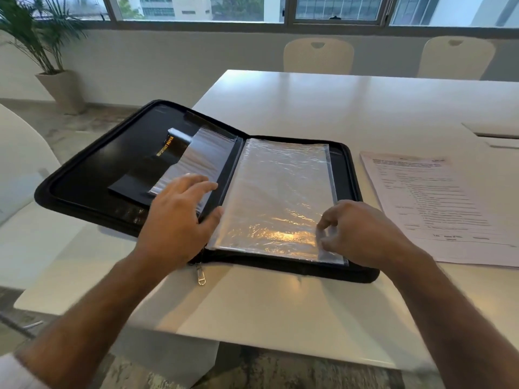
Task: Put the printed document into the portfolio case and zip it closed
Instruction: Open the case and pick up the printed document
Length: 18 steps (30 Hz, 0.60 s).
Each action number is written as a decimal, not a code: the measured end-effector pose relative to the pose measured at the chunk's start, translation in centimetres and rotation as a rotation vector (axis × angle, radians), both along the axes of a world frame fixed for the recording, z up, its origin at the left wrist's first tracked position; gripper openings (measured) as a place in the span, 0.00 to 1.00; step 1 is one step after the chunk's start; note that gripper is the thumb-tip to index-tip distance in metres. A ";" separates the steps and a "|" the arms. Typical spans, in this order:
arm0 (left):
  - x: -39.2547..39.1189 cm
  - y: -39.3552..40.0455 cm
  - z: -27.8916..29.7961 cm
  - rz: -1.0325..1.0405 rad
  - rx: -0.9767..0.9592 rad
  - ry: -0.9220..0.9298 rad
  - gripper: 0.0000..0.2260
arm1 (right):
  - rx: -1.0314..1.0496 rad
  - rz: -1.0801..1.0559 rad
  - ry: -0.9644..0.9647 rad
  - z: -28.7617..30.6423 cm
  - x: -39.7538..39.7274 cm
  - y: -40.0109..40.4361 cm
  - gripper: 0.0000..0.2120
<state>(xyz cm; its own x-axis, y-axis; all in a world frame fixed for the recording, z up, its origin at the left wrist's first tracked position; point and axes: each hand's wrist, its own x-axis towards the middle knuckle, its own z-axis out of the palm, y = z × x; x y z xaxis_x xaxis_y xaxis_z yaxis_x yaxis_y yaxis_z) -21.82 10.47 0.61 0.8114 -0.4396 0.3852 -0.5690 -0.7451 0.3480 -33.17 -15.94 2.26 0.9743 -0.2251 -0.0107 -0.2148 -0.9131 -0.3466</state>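
A black zip portfolio case (92,169) lies open flat on the white table (309,108), its left half hanging past the table's left edge. Clear plastic sleeves (275,192) fill the right half, and one sleeve lies turned onto the left half. My left hand (179,217) rests flat by the spine, fingers spread on the left sleeve. My right hand (359,234) pinches the near right corner of the top sleeve. The printed document (438,203) lies on the table to the right of the case, untouched. The zip pull (200,276) hangs at the near edge.
Two cream chairs (318,56) stand at the table's far side. A white chair (19,169) is at my left, with a potted plant (47,51) in the corner. A cable slot (497,134) sits in the tabletop at the right.
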 end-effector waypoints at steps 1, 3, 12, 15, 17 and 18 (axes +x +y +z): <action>0.8 -0.3 -0.2 -0.001 0.094 0.053 0.26 | -0.002 0.002 -0.011 -0.1 -0.1 -0.1 0.08; 2.1 -0.5 -0.9 0.037 0.253 0.158 0.32 | 0.009 0.009 -0.015 -0.3 -0.2 -0.3 0.08; 3.4 -1.6 -0.9 0.120 0.319 0.376 0.38 | 0.125 0.125 0.019 -0.5 -1.2 -2.1 0.14; 3.9 -2.5 0.1 0.143 0.351 0.394 0.34 | 0.283 0.111 -0.009 -0.4 -1.6 -3.3 0.14; 3.8 -3.5 0.9 0.145 0.347 0.395 0.34 | 0.390 0.066 -0.082 -0.2 -2.0 -4.4 0.11; 3.7 -4.2 1.3 0.133 0.331 0.380 0.34 | 0.401 0.034 -0.136 -0.2 -2.2 -5.1 0.10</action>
<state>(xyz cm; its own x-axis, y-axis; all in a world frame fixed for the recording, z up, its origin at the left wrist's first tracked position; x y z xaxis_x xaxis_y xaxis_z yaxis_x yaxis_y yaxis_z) -18.14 6.22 1.87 0.9242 -0.3712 -0.0895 -0.3408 -0.9077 0.2450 -35.37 -21.06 2.10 0.9796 -0.1971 0.0382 -0.1149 -0.7063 -0.6986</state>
